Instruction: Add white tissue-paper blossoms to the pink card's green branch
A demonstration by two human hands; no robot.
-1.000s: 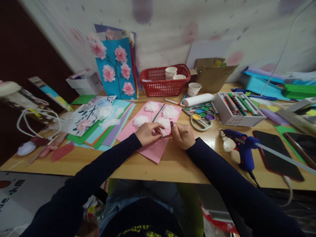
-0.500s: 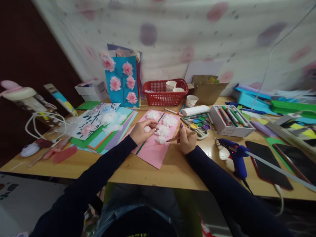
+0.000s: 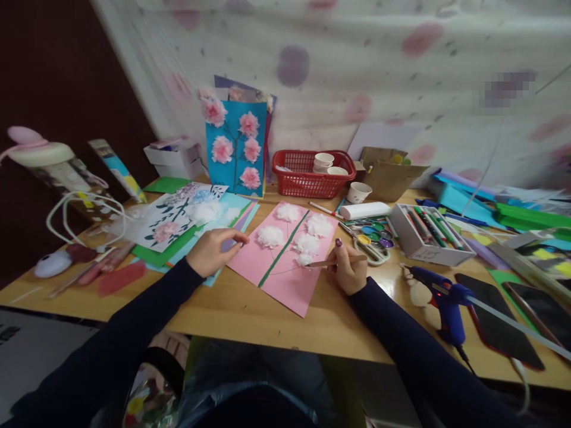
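Pink paper (image 3: 285, 294) lies on the table with a green stem (image 3: 281, 252) down it and several white cotton tufts (image 3: 270, 236) on both sides. My right hand (image 3: 348, 267) is closed around a thin brown stick (image 3: 328, 262), whose kind I cannot make out. Its tip meets the lowest tuft (image 3: 304, 260) on the right of the stem, near a faint drawn line. At the paper's left edge, my left hand (image 3: 214, 249) is open and holds nothing, its fingers stretched towards the paper.
Loose cotton (image 3: 206, 211) lies on a stack of coloured paper at left. Behind stand a blue flower card (image 3: 236, 139) and a red basket (image 3: 312, 184) with paper cups. To the right are a paint palette (image 3: 375, 233), a marker box (image 3: 435, 252), a glue gun (image 3: 444, 297) and phones.
My left hand has drawn back leftward from the tufts to the paper's left edge. My right hand keeps the stick at the lowest tuft. The whole view has shifted slightly.
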